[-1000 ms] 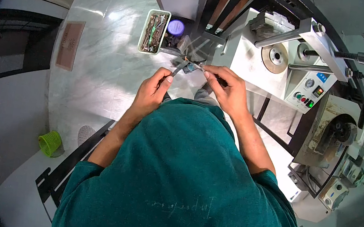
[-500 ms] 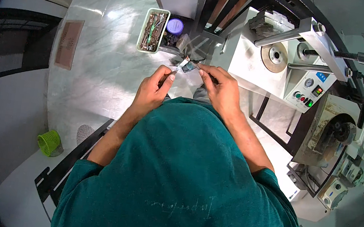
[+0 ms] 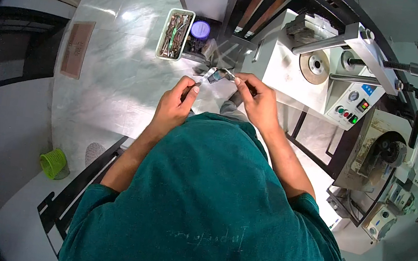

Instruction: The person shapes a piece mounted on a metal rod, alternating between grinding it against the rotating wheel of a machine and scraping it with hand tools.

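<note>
I saw both hands raised in front of the chest, over the marble floor (image 3: 105,80). The left hand (image 3: 174,106) pinched 1 end of a small metal caliper-like tool (image 3: 215,75); the right hand (image 3: 257,101) gripped its other end. A tray of small parts (image 3: 175,35) lay beyond.
</note>
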A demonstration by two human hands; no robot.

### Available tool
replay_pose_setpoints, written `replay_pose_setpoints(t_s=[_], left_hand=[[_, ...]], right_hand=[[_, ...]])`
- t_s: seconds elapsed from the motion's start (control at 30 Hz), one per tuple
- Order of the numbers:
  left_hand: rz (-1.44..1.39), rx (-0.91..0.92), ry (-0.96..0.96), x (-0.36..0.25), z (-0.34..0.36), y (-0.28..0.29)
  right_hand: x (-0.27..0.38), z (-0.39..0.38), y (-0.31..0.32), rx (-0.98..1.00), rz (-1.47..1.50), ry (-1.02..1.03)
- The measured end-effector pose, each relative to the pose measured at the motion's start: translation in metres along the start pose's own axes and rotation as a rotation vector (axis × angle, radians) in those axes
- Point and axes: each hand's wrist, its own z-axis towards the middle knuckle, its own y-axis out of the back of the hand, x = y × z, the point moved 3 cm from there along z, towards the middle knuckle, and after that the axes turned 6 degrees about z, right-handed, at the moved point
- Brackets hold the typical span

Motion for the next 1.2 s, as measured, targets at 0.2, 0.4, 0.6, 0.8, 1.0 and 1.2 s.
replay_pose_setpoints(t_s=[0.2,0.4,0.6,0.8,1.0,1.2], left_hand=[[-0.566,0.189,0.187,0.017,-0.001,-0.005],[-0.691,0.264,0.206,0.023,-0.003,-0.005],[-0.603,0.196,0.190,0.013,-0.006,-0.003],[-0.589,0.214,0.191,0.017,-0.008,-0.001],[-0.647,0.228,0.210,0.024,-0.009,0.003],[-0.709,0.263,0.231,0.035,-0.005,0.001]], right_hand=[[-0.007,-0.003,-0.018,0.007,0.231,-0.112],[0.009,-0.008,-0.029,0.029,0.162,-0.006],[0.022,-0.008,-0.037,0.038,0.056,0.131],[0.008,-0.006,-0.041,0.045,0.027,-0.009],[-0.015,0.006,-0.043,-0.013,0.017,-0.135],[0.009,-0.002,-0.053,0.159,0.154,0.025]])
